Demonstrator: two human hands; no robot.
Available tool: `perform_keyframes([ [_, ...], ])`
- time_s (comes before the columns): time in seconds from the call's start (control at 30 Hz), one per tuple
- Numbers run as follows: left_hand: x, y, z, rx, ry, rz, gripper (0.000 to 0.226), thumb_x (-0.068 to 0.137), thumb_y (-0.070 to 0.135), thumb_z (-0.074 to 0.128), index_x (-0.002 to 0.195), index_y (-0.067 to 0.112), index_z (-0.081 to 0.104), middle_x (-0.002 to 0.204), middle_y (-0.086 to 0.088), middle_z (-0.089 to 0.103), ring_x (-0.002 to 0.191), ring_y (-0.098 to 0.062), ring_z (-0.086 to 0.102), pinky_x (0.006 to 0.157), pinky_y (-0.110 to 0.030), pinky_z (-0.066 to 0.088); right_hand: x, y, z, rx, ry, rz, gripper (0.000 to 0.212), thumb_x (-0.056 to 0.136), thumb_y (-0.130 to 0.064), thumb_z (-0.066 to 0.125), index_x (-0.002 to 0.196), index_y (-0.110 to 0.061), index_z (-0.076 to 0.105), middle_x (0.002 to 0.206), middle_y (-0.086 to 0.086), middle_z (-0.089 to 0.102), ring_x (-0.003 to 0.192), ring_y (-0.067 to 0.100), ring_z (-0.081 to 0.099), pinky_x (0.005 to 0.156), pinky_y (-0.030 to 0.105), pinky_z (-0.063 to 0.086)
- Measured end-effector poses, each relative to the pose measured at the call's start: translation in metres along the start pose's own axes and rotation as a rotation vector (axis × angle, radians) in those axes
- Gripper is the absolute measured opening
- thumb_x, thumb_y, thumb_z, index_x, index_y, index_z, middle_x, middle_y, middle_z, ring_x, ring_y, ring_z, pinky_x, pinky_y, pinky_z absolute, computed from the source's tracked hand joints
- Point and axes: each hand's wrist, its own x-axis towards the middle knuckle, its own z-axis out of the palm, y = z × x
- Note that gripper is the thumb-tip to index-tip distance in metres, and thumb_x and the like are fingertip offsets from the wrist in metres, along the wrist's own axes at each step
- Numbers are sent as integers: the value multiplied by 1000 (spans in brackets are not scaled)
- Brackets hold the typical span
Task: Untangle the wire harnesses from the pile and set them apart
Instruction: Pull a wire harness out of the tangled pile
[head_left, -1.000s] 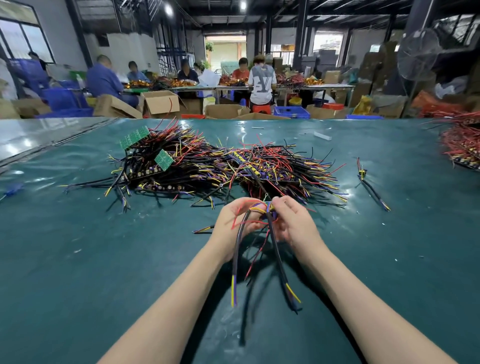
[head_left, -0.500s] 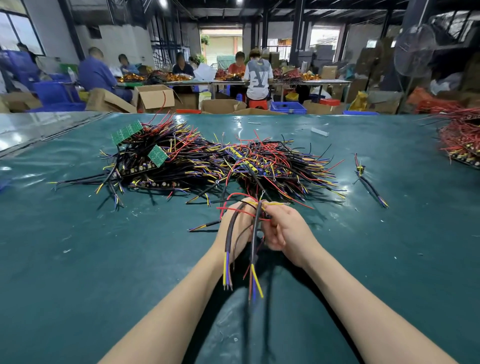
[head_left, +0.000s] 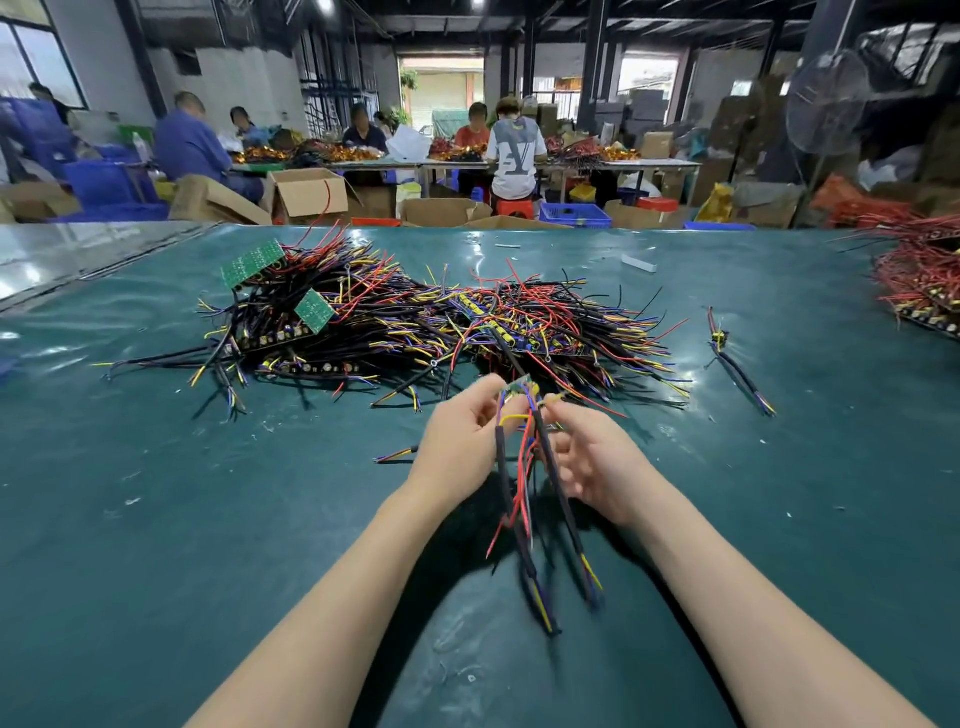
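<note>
The harness (head_left: 558, 493) hangs off the surface (head_left: 156, 519) just in front of the pile (head_left: 415, 327). The left hand (head_left: 462, 441) has its grip pinched on the top end by a small green board (head_left: 519, 388). The right hand (head_left: 597, 467) has its grip pinched on a yellow-tipped wire there.

A hard pull could likely tear thin wires from the solder joints, because the red strands loop around the 2 black sleeves. The dangling ends may also snag the pile's near edge and drag others along.

The sleeves look matte and rubbery, the thin wires glossy and springy, the boards flat and stiff. The surface is smooth, shiny teal sheet. 1 separated harness (head_left: 740, 371) lies well right of the pile.
</note>
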Motion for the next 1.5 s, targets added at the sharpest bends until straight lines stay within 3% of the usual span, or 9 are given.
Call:
perform_keyframes([
  [0.13, 0, -3, -8, 158, 136, 130, 20, 87, 24, 62, 74, 21, 48, 43, 6, 37, 47, -11, 31, 49, -16, 27, -5, -13, -5, -27, 159, -32, 47, 89, -46, 43, 57, -12, 49, 34, -3, 38, 24, 5, 25, 32, 8, 17],
  [0.23, 1, 12, -6, 196, 83, 223, 12, 86, 20, 64, 86, 9, 58, 46, 0, 45, 46, -14, 29, 48, -19, 33, -12, -23, 6, -165, 113, -79, 59, 61, -70, 50, 52, -12, 56, 40, 3, 34, 25, 6, 20, 34, 7, 16],
  [0.37, 7, 34, -10, 211, 94, 306, 19, 82, 19, 69, 78, 5, 56, 42, 4, 29, 55, -16, 21, 47, -10, 25, -24, -43, 9, -168, 48, -140, 52, 60, -61, 54, 56, -9, 61, 34, -3, 31, 25, 5, 18, 33, 7, 15],
  [0.53, 12, 59, -27, -283, -157, -12, 17, 84, 8, 63, 83, 25, 60, 47, 7, 57, 34, 0, 36, 35, -10, 26, -33, -62, 4, -19, 12, -264, 38, 87, -37, 49, 57, -16, 61, 45, -3, 57, 29, 6, 43, 29, 8, 23],
  [0.67, 15, 61, -52, -752, -393, -236, 26, 80, 17, 53, 104, 21, 63, 88, 5, 71, 62, -3, 62, 44, -14, 46, -38, -68, -2, 54, -198, -471, 19, 84, -9, 46, 94, -13, 62, 71, 1, 69, 53, 12, 62, 43, 18, 47],
  [0.87, 8, 46, -26, 4, -19, 38, 22, 79, -1, 66, 77, 20, 65, 77, -2, 68, 68, -11, 64, 73, -25, 53, -24, -34, 8, -428, 74, -586, 49, 79, 23, 46, 110, -12, 59, 90, 2, 61, 70, 6, 61, 74, 21, 54],
  [1.0, 0, 28, -11, 71, 80, 60, 15, 78, -1, 67, 82, 14, 68, 74, 2, 66, 63, -2, 62, 69, -19, 51, -15, -19, 4, -570, 208, -522, 28, 80, 13, 55, 102, -2, 64, 78, 0, 60, 64, 22, 60, 68, 37, 56],
  [1.27, -6, 5, -1, -149, -31, -152, 28, 77, -8, 64, 84, 19, 63, 84, -2, 67, 69, 0, 64, 76, -14, 52, -15, -2, 0, -624, 165, -420, 30, 84, 9, 55, 73, -20, 54, 79, 9, 65, 48, 4, 61, 55, 21, 55],
  [1.5, -9, 0, 5, 18, -2, -57, 21, 77, -4, 66, 85, 15, 65, 77, 6, 66, 71, -2, 64, 74, -10, 50, -7, 3, 0, -847, 203, -476, 17, 84, -1, 57, 98, -5, 67, 91, 11, 71, 78, 18, 63, 83, 44, 52],
])
